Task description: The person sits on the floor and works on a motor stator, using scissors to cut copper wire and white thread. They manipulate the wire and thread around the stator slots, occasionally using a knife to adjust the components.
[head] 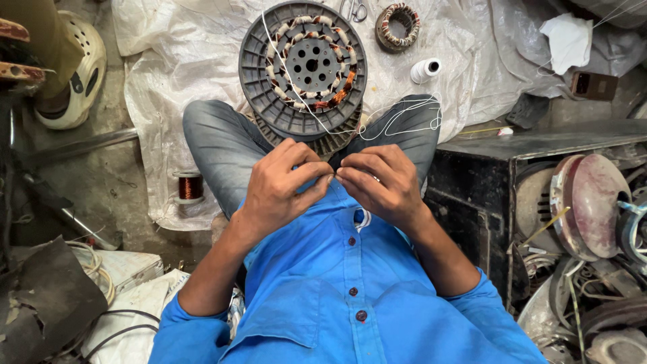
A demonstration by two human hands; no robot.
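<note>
A thin white thread point(296, 87) runs from the person's fingertips up across a round grey motor stator point(303, 67) that rests against the knees, just beyond the hands. The stator's inner ring carries copper windings wrapped in pale and reddish insulation. Loose loops of the same thread lie on the right trouser leg, just right of the stator.

Both hands meet just below the stator, in front of a bright blue buttoned shirt point(337, 290). The left hand point(280, 185) has its fingers curled in, thumb and forefinger pinched together on the thread. The right hand point(381, 182) mirrors it, fingers bent, fingertips closed on the thread where the two hands touch. Both wrists angle inward, elbows spread wide.

Beyond the stator a white plastic sheet point(168, 61) covers the floor. On it, up and right of the stator, sit a smaller wound coil ring point(397, 27) and a white thread spool point(424, 69). A spool of copper wire point(190, 187) stands down and left of the stator, at the sheet's edge. Far left of the stator is a pale perforated shoe point(77, 74). To the right of the stator a dark metal box point(532, 145) stands, with worn motor covers point(586, 202) heaped beside it.
</note>
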